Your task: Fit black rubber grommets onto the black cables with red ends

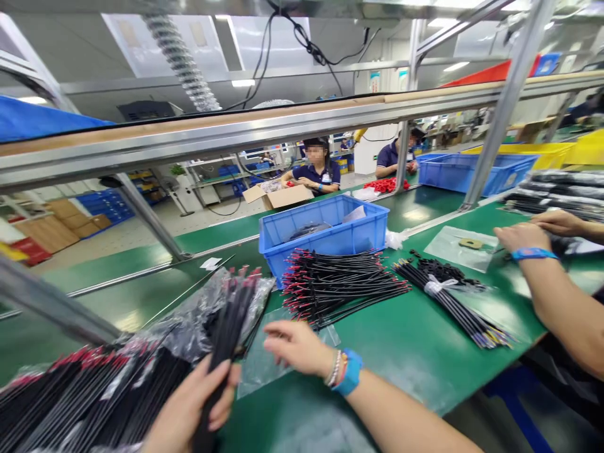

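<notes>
My left hand (pixel 189 412) is closed around a bundle of black cables with red tips (pixel 229 314), holding it up at a tilt over the green bench. My right hand (pixel 297 346) hovers just right of that bundle, fingers loosely spread and slightly blurred, holding nothing, over a clear plastic bag (pixel 257 374) lying flat on the bench. A large heap of the same cables in clear bags (pixel 70 396) lies at the lower left, beside my left hand.
A loose pile of black cables (pixel 340 283) lies before a blue bin (pixel 325 236). A tied bundle (pixel 453 296) and a clear bag (pixel 465 245) lie to the right, near a co-worker's hands (pixel 523 236). Slanted metal frame posts (pixel 146 217) cross the bench.
</notes>
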`<state>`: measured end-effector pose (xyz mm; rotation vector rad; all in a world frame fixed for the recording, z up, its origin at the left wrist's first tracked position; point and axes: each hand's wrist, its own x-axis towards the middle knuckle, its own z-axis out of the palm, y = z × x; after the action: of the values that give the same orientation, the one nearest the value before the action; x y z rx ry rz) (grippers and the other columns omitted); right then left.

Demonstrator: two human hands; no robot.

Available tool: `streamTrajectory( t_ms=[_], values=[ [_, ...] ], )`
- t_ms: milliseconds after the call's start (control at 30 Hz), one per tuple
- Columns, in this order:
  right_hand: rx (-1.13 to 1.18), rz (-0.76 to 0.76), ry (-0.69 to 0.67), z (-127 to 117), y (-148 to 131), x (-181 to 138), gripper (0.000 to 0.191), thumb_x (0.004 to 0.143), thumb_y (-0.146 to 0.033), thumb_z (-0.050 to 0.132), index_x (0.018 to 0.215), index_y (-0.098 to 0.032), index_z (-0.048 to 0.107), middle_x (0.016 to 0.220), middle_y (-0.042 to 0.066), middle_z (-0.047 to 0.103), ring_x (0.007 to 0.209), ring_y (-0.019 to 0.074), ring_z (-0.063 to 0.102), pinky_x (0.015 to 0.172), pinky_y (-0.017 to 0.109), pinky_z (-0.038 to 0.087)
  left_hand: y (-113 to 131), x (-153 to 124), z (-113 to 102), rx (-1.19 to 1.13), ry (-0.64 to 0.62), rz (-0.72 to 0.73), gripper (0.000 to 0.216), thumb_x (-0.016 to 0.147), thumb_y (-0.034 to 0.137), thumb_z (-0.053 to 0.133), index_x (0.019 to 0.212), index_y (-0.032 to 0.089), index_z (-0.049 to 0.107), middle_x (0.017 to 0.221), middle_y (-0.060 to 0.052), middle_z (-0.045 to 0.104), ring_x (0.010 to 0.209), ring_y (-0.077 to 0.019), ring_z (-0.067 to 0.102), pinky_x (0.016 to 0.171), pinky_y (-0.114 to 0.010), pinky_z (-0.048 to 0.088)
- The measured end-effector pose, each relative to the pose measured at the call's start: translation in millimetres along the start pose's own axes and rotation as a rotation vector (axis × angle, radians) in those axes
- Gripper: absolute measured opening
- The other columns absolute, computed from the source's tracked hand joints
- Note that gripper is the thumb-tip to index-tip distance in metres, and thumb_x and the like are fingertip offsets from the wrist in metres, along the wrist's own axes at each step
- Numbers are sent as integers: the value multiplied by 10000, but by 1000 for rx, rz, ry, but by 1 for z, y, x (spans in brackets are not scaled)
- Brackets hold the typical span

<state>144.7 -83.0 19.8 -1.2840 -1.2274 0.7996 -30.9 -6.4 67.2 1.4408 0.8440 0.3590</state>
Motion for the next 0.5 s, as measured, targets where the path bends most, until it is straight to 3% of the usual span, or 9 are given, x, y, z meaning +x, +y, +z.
streamTrajectory(
  t_ms=[100,200,333,500],
  values=[
    [318,56,67,-13,-4,3,471,740,-451,558,1091,-142,504,690,-12,548,424,45,448,347,153,343,-8,10,36,-235,-149,12,352,663,443,653,873,204,501,728,14,545,377,-24,326,338,-171,283],
    [371,31,90,-22,-5,4,384,744,-460,558,942,-132,532,485,-70,453,375,36,395,343,135,306,-16,21,59,-280,-219,50,289,709,403,625,846,179,504,723,12,534,380,-14,341,346,-157,309],
    [359,69,129,-23,-4,2,303,736,-424,575,779,-130,516,450,-66,457,368,35,379,355,141,300,-31,27,61,-278,-256,69,297,730,382,610,925,188,499,768,-3,547,387,-21,369,345,-159,329],
    [348,92,92,-19,-5,-2,238,758,-360,537,808,-128,516,480,-42,509,388,53,432,397,166,359,-39,27,58,-305,-231,83,278,733,353,611,922,181,502,819,-21,555,427,-34,409,364,-163,358]
  ],
)
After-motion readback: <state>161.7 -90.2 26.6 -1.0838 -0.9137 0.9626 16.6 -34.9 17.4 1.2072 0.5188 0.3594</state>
